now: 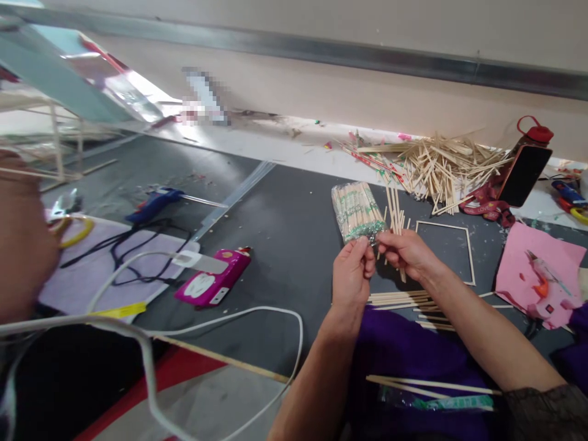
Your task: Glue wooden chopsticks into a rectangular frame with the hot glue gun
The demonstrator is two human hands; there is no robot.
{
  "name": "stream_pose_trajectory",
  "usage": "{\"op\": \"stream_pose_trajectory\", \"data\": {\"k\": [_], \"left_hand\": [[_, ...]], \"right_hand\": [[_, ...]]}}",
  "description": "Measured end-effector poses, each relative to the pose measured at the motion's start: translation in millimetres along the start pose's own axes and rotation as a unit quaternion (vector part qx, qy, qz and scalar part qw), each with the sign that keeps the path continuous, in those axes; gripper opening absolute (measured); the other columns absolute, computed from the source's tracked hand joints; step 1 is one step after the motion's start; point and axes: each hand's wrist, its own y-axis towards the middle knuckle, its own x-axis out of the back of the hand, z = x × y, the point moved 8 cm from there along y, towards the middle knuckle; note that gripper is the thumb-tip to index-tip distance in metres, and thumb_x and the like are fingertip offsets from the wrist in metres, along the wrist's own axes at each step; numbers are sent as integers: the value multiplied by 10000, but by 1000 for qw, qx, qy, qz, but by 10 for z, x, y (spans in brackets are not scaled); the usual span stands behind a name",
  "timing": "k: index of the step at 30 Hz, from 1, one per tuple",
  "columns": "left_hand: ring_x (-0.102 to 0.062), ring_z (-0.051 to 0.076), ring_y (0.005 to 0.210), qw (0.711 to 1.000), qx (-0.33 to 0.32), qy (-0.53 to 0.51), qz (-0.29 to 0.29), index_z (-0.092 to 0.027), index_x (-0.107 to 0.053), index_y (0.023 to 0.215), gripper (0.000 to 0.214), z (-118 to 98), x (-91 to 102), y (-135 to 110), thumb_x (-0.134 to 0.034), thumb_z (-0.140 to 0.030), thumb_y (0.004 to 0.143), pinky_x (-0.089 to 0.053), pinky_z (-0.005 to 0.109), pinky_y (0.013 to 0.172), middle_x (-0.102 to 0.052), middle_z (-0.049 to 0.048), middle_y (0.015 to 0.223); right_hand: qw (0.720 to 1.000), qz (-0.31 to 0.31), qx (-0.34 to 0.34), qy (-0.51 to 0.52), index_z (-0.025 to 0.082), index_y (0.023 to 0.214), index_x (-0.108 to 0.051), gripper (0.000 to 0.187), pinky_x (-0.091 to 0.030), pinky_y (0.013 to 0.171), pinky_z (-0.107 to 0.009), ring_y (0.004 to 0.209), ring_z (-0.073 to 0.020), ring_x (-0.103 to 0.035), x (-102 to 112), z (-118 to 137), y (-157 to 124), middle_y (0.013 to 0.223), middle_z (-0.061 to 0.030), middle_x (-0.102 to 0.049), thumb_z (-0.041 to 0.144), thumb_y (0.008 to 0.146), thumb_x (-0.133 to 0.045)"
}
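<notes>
A clear plastic pack of wooden chopsticks (pixel 358 205) with green print lies tilted on the dark table, its near end raised toward me. My left hand (pixel 353 266) pinches the near end of its wrapper between thumb and fingers. Beside it, my right hand (pixel 407 250) grips the same end at its right corner. Loose chopsticks (pixel 394 205) lie just behind and under my right hand. More sticks (pixel 399 299) are spread along the table's near edge. To the right of my right hand lies a square frame made of thin sticks (pixel 471 257).
A big heap of sticks (pixel 441 165) lies against the wall near a phone (pixel 525 176) propped on a bottle. Pink sheet (pixel 509 263) with pliers is at right. At left are a purple power strip (pixel 214 278), a blue glue gun (pixel 156 204), white cable (pixel 271 309) and another person's arm (pixel 25 245).
</notes>
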Motion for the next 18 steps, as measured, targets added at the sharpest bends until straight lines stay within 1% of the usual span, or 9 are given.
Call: {"op": "stream_pose_trajectory", "data": {"k": [3, 5, 7, 10, 12, 15, 16, 17, 18], "left_hand": [[-348, 22, 369, 999, -27, 21, -12, -160, -484, 586, 357, -74, 23, -17, -761, -369, 667, -221, 158, 342, -484, -67, 492], [-350, 22, 374, 998, -45, 38, -20, -161, -474, 575, 357, -109, 37, -23, -752, -357, 682, -228, 157, 351, -481, -66, 483], [-341, 23, 372, 998, -50, 39, -23, -166, -456, 571, 364, -117, 46, -23, -752, -345, 684, -225, 156, 353, -461, -73, 467], [-299, 21, 361, 999, -32, 19, -17, -177, -422, 573, 389, -79, 37, -15, -768, -330, 662, -195, 154, 344, -403, -94, 443], [-275, 18, 358, 1000, -19, 10, -12, -181, -403, 569, 410, -55, 30, -13, -780, -323, 644, -182, 153, 341, -376, -103, 437], [-282, 15, 362, 999, -20, 17, -24, -179, -395, 558, 423, -56, 56, -10, -785, -325, 634, -196, 148, 349, -379, -101, 438], [-296, 15, 368, 999, -24, 20, -34, -175, -410, 561, 410, -60, 76, -7, -784, -326, 633, -211, 145, 355, -399, -97, 445], [-318, 15, 378, 998, -28, 23, -46, -170, -433, 570, 389, -64, 98, -5, -784, -325, 631, -229, 141, 364, -426, -90, 455], [-341, 17, 391, 997, -33, 23, -60, -166, -458, 584, 367, -68, 123, -2, -787, -323, 624, -248, 138, 375, -454, -84, 468]], "right_hand": [[999, -7, -13, -38, 175, 539, -507, 278, -150, 326, -179, 309, -27, -269, 42, 10, -23, 366, 81, -402, 366, 698, -631], [997, -14, -2, -72, 180, 542, -497, 261, -149, 330, -185, 315, -31, -278, 63, 46, -29, 378, 79, -412, 346, 705, -616], [993, -37, 24, -108, 186, 553, -482, 226, -162, 342, -188, 330, -34, -298, 90, 105, -19, 409, 74, -443, 309, 693, -609], [979, -92, 56, -171, 196, 584, -469, 166, -212, 382, -198, 365, -47, -337, 142, 191, 17, 457, 67, -486, 264, 675, -590], [954, -115, 89, -261, 196, 579, -480, 147, -253, 431, -209, 411, -67, -378, 149, 283, 33, 470, 60, -490, 259, 675, -573], [893, -120, 158, -404, 193, 543, -493, 167, -279, 509, -229, 506, -96, -434, 98, 442, 8, 497, 42, -495, 258, 687, -546], [880, -114, 167, -431, 193, 531, -487, 184, -275, 519, -234, 518, -101, -436, 83, 463, -6, 498, 40, -489, 259, 695, -536], [875, -106, 164, -444, 194, 522, -476, 201, -267, 519, -238, 514, -101, -431, 77, 462, -18, 494, 40, -480, 263, 703, -528], [876, -97, 154, -446, 196, 516, -464, 217, -261, 513, -240, 502, -100, -423, 77, 446, -27, 485, 41, -468, 271, 711, -522]]}}
